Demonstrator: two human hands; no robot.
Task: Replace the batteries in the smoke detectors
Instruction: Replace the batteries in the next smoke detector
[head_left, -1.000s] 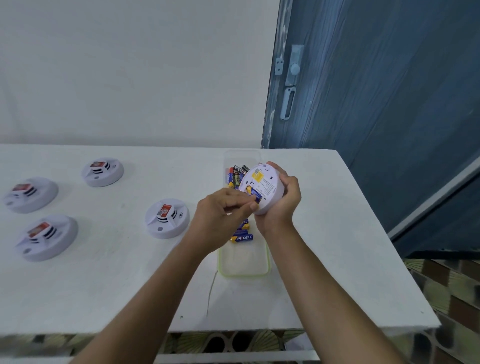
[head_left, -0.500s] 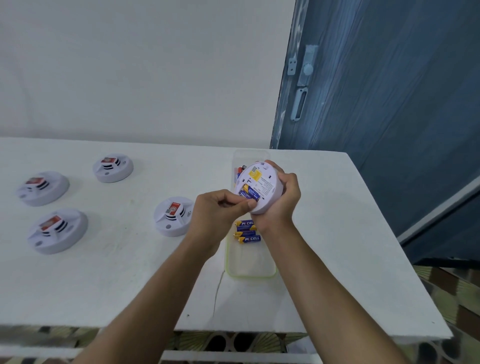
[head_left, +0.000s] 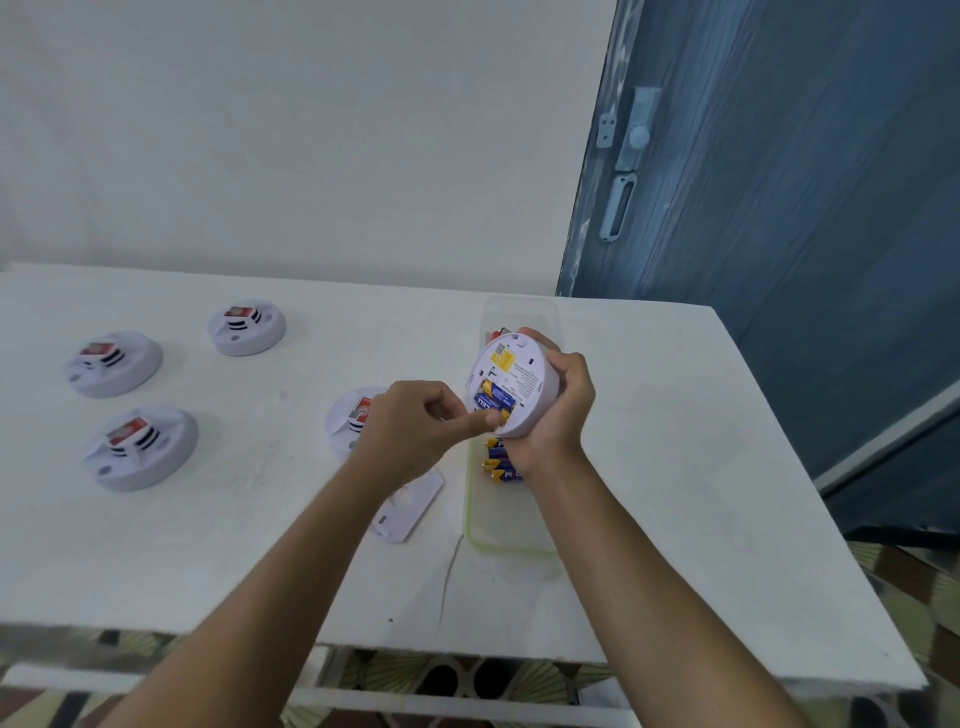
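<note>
My right hand (head_left: 558, 410) grips a white round smoke detector (head_left: 524, 379) above the tray, its back turned toward me. The open battery bay holds blue and gold batteries (head_left: 493, 401). My left hand (head_left: 415, 428) has its fingers curled, and its thumb presses on the lowest battery in the bay. A flat white cover plate (head_left: 410, 506) lies on the table under my left forearm.
A clear tray with a green rim (head_left: 511, 540) holds loose batteries (head_left: 501, 462) below the held detector. Other detectors sit on the white table at the far left (head_left: 113, 364), back (head_left: 247, 326), front left (head_left: 141, 447) and behind my left hand (head_left: 353, 421). A blue door (head_left: 779, 208) stands right.
My left hand has shifted from pinching at the bay to pressing its thumb on the lowest battery. My right hand keeps hold of the detector. The view has turned a little left.
</note>
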